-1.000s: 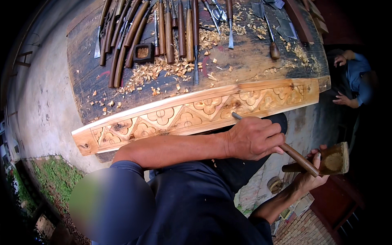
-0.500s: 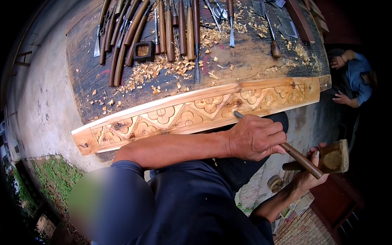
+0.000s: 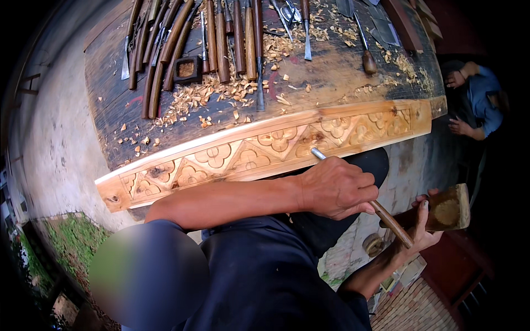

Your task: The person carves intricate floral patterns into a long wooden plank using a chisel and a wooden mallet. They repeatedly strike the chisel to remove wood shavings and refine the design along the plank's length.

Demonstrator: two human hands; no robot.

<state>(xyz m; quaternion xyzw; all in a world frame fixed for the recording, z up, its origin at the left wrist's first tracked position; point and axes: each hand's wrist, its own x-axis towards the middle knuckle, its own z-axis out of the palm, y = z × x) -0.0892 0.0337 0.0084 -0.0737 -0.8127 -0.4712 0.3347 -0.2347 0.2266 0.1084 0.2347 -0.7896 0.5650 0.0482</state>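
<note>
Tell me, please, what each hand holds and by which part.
Left hand: a carving chisel, around its middle; right hand: a wooden mallet, by its handle near the head.

Person in blue (image 3: 488, 107) at right, green grass (image 3: 72, 237) at lower left, bricks (image 3: 411, 306), grey floor (image 3: 52, 138)

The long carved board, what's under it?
The carved board seems to rest on the wooden table, which shows along its far side and past its right end. I can't see what's directly underneath, because the board covers it.
</note>
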